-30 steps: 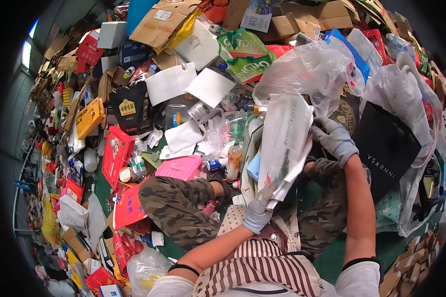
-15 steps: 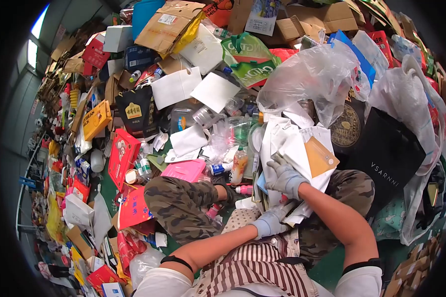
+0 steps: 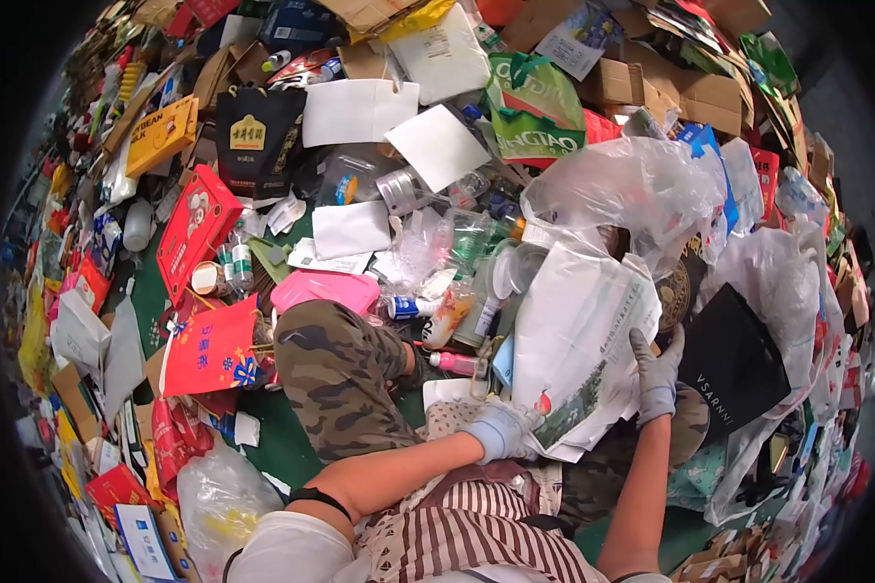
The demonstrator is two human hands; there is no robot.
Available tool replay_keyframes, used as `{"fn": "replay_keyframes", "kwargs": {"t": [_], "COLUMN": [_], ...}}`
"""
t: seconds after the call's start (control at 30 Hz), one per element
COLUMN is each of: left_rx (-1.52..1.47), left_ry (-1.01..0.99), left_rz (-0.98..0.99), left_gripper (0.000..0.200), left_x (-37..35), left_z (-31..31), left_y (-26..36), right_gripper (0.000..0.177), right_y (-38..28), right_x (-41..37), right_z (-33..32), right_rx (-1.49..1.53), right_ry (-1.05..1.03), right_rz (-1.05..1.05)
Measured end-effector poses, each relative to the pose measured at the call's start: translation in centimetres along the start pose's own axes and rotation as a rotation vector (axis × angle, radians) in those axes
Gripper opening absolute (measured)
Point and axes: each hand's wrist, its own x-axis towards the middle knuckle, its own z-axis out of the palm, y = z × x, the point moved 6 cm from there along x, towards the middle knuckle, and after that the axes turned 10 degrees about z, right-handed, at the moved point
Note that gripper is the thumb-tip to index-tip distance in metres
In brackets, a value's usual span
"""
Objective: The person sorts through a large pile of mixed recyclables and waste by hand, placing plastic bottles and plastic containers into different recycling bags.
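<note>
A person wearing pale work gloves is sitting cross-legged in a mound of sorted-looking waste, seen from above. In the middle, between the two hands, a stack of papers (image 3: 585, 325) is lying tilted over the lap, its top sheet showing faint print and a dark green picture toward the near edge. The hands are keeping apart. The left hand (image 3: 501, 430) is clamping the near left corner of the stack. The right hand (image 3: 657, 376) is touching the right edge with its fingers spread; whether it is gripping cannot be told.

A light-blue item (image 3: 503, 361) is sitting just beside the stack's left edge, and a pink bottle (image 3: 454, 363) is lying further left, near the camouflage trousers (image 3: 332, 379). A striped apron (image 3: 462, 534) is covering the lap at the near side. On the right, a black bag (image 3: 736, 355) lettered VSARNNI is leaning close to the right hand. Beyond the stack, a clear plastic bag (image 3: 632, 194) is spreading out, and further off a green bag (image 3: 532, 107) is lying crumpled. To the left, a pink plastic piece (image 3: 326, 291), a red box (image 3: 196, 231) and a red bag (image 3: 209, 350) are resting among bottles.
</note>
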Motion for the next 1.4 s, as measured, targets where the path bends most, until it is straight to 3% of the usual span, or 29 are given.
{"fn": "replay_keyframes", "kwargs": {"t": [0.03, 0.17, 0.23, 0.3, 0.37, 0.43, 0.5, 0.53, 0.6, 0.67, 0.7, 0.73, 0.77, 0.8, 0.83, 0.87, 0.9, 0.93, 0.97, 1.03, 1.07, 1.1, 1.2, 1.3, 1.4], "left_rx": [0.061, 0.067, 0.140, 0.182, 0.065, 0.147, 0.216, 0.222, 0.234, -0.171, -0.315, -0.539, -0.569, -0.962, -1.285, -1.160, -1.110, -1.174, -1.238, -1.494, -1.497, -1.495, -1.133, -0.875, -0.834], "left_ry": [0.065, 0.001, 0.077, 0.007, 0.060, -0.076, -0.104, -0.074, -0.234, 0.098, 0.511, 0.661, 0.906, 0.956, 1.378, 1.580, 1.630, 1.659, 1.685, 1.468, 1.485, 1.495, 1.470, 1.264, 1.295], "left_rz": [0.056, -0.006, 0.007, -0.022, 0.022, -0.034, -0.031, -0.061, 0.122, 0.159, 0.399, 0.535, 0.661, 0.509, 0.347, 0.359, 0.180, 0.013, -0.161, -0.790, -0.961, -1.131, -1.434, -1.814, -1.869], "left_gripper": [0.071, 0.090, 0.082, 0.066, 0.052, 0.040, 0.035, 0.034, 0.043, 0.046, 0.048, 0.047, 0.050, 0.050, 0.047, 0.049, 0.055, 0.061, 0.068, 0.087, 0.097, 0.106, 0.116, 0.118, 0.115], "left_x": [0.6, 0.0, 0.7, 1.7, 2.6, 4.3, 4.9, 3.4, -1.2, -8.4, -11.5, -15.6, -19.2, -22.7, -25.0, -26.4, -27.0, -26.5, -25.4, -22.5, -21.2, -20.1, -18.1, -17.1, -17.6], "left_z": [1.0, 0.7, 2.1, 3.1, 3.6, 6.0, 5.5, 3.3, -1.8, -10.2, -13.2, -17.5, -20.4, -22.7, -22.9, -23.8, -24.1, -22.2, -19.7, -14.1, -11.1, -9.1, -9.6, -13.4, -13.3], "left_y": [0.0, 0.8, 0.4, 0.4, 0.6, 0.1, 0.7, 1.0, 2.1, 1.6, 1.0, -0.2, -2.7, -5.7, -9.1, -14.5, -19.6, -26.6, -33.6, -43.2, -48.1, -51.6, -55.6, -52.9, -54.5], "right_gripper": [0.095, 0.106, 0.105, 0.100, 0.091, 0.085, 0.084, 0.084, 0.083, 0.081, 0.079, 0.078, 0.076, 0.078, 0.080, 0.081, 0.083, 0.089, 0.096, 0.102, 0.103, 0.087, 0.083, 0.079, 0.075], "right_y": [3.3, -7.4, -8.4, -7.4, -5.2, -2.7, -1.7, -1.4, -0.7, -0.6, -0.4, -0.4, -0.6, -2.1, -1.1, 0.2, 0.6, -3.8, -3.3, -3.2, -3.7, -3.5, -2.1, -1.0, -0.2], "right_x": [0.3, -7.8, -10.6, -12.1, -11.7, -9.9, -7.0, -5.9, -5.4, -5.9, -5.1, -4.4, -3.7, -2.5, -1.8, -0.9, -0.3, -2.5, -3.5, -4.9, -5.4, -5.6, -6.3, -6.3, -6.0], "right_z": [2.1, 5.7, 8.8, 12.4, 15.0, 17.2, 18.4, 19.1, 20.2, 21.3, 21.8, 22.4, 23.1, 23.8, 24.1, 24.7, 25.6, 24.5, 24.2, 23.3, 22.9, 22.5, 21.4, 21.6, 22.6], "right_rx": [0.328, -0.409, -0.498, -0.829, -0.897, -0.962, -0.902, -0.851, -0.798, -0.794, -0.799, -0.807, -0.812, -0.692, -0.664, -0.636, -0.606, -0.865, -0.911, -1.158, -1.241, -1.234, -1.253, -1.262, -1.262], "right_ry": [-0.252, -0.095, -0.211, -0.375, -0.415, -0.444, -0.433, -0.452, -0.484, -0.514, -0.528, -0.543, -0.555, -0.575, -0.628, -0.680, -0.731, -0.827, -0.932, -0.931, -0.891, -0.838, -0.868, -0.910, -0.955], "right_rz": [0.333, -0.359, -0.484, -0.387, -0.368, -0.330, -0.190, -0.217, -0.228, -0.208, -0.143, -0.073, -0.002, -0.006, 0.031, 0.059, 0.077, 0.042, 0.073, -0.093, -0.099, -0.115, -0.080, -0.045, -0.036]}}
